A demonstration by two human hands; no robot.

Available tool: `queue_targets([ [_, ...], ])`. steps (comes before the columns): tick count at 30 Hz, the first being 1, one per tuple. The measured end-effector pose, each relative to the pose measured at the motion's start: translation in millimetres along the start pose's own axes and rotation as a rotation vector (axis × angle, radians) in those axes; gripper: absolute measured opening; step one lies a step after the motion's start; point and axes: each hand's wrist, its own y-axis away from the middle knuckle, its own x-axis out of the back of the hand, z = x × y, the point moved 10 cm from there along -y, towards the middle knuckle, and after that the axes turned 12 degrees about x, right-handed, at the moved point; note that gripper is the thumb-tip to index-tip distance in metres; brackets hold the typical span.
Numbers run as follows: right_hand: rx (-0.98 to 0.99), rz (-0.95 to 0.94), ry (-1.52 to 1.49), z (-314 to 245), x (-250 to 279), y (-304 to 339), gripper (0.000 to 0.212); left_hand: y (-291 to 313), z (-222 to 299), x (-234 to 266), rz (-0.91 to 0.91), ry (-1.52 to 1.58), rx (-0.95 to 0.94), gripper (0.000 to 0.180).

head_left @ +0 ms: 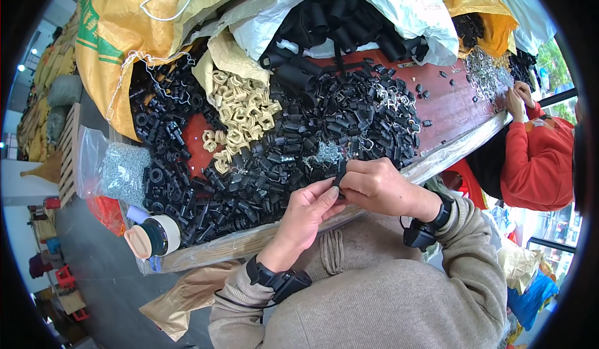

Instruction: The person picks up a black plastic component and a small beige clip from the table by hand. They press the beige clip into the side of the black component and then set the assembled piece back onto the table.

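Observation:
Close to the table's near edge, my left hand [304,217] and my right hand [380,189] meet, both closed. Pinched between their fingertips is a small black plastic part [340,173], mostly covered by the fingers, so its exact kind cannot be made out. Just beyond my fingers lies a little heap of small silvery metal pieces [327,152]. Around it spreads a broad pile of small black plastic parts [362,109], some with shiny wire clips. Cream-coloured plastic rings [240,115] spill from a sack left of this pile.
Black tubes [299,74] spill from a white sack [399,6] at the back. A yellow sack [125,24], a clear bag of small metal pieces [125,168] and a lidded jar [155,235] stand left. Right, a person in a red top [540,162] works at the wooden-edged table [443,99].

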Motion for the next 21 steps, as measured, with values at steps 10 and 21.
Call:
queue_targets([
  [10, -0.123, 0.015, -0.051, 6, -2, 4, 0.008, -3, -6, -4, -0.047, -0.011, 0.062, 0.028],
  [21, -0.146, 0.082, -0.184, 14, -4, -1, 0.007, -6, -8, 6, -0.065, 0.083, 0.080, 0.027],
])
